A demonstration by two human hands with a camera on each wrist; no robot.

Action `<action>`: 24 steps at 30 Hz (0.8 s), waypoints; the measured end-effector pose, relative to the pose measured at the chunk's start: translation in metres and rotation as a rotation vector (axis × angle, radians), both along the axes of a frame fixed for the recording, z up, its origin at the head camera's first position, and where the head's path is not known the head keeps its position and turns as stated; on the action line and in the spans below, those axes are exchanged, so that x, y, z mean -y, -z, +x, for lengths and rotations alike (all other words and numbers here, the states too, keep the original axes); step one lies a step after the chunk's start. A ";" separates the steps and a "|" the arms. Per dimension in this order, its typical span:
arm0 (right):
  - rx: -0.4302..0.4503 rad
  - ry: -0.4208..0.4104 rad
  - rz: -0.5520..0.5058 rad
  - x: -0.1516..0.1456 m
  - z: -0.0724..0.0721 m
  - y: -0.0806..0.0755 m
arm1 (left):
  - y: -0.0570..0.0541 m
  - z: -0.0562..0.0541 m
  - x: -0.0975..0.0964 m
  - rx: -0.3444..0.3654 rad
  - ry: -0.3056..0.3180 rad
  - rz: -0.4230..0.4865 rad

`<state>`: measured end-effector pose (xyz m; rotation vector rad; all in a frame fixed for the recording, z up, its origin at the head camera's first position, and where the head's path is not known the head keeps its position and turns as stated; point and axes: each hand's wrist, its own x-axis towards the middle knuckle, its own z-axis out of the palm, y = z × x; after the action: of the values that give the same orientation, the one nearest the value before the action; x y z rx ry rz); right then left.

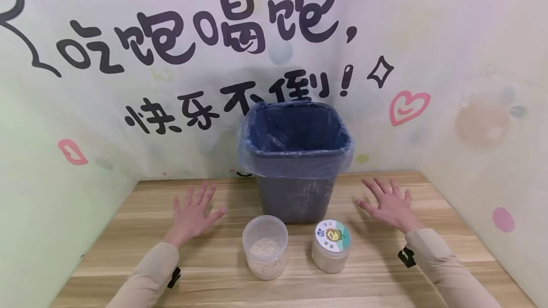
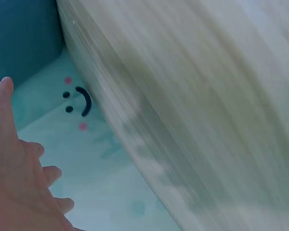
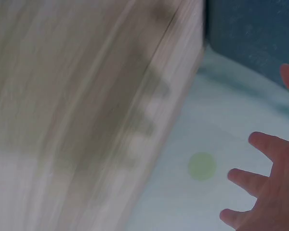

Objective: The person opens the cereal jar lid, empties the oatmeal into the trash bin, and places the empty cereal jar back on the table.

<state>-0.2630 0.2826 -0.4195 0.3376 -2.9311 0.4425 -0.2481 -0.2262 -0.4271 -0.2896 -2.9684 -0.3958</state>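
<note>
My left hand (image 1: 192, 217), fingers spread, is over the left part of the wooden table, holding nothing. On the other side my right hand (image 1: 389, 207) is likewise spread and holds nothing. Between them stands a clear plastic jar (image 1: 265, 267) without a lid, partly filled with pale grains or flakes. To its right is a second jar (image 1: 330, 261), closed by a lid (image 1: 333, 235) with a sunflower picture. Behind both jars stands a dark bin (image 1: 295, 198), lined with a translucent bag (image 1: 299, 165) folded over its rim. Neither hand touches the jars or the bin.
The wooden table (image 1: 214, 289) meets a printed cloth backdrop (image 1: 188, 156) at its back edge. Cloth walls also rise on the left and right. The bin stands against the back. A black strap piece (image 1: 406, 256) shows at the right wrist.
</note>
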 end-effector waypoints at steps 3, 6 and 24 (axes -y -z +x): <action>-0.048 -0.045 -0.011 0.008 0.005 -0.004 | 0.000 0.006 -0.004 0.038 0.041 -0.005; -0.097 -0.105 -0.029 0.016 0.013 -0.009 | -0.002 0.015 -0.009 0.088 0.104 -0.026; -0.121 -0.384 -0.072 0.065 0.059 -0.059 | -0.006 0.051 -0.034 0.221 0.613 0.283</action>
<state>-0.2039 0.2175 -0.3610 0.8902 -2.7224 0.5520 -0.1972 -0.1918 -0.4208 -1.1910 -2.9056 -0.9539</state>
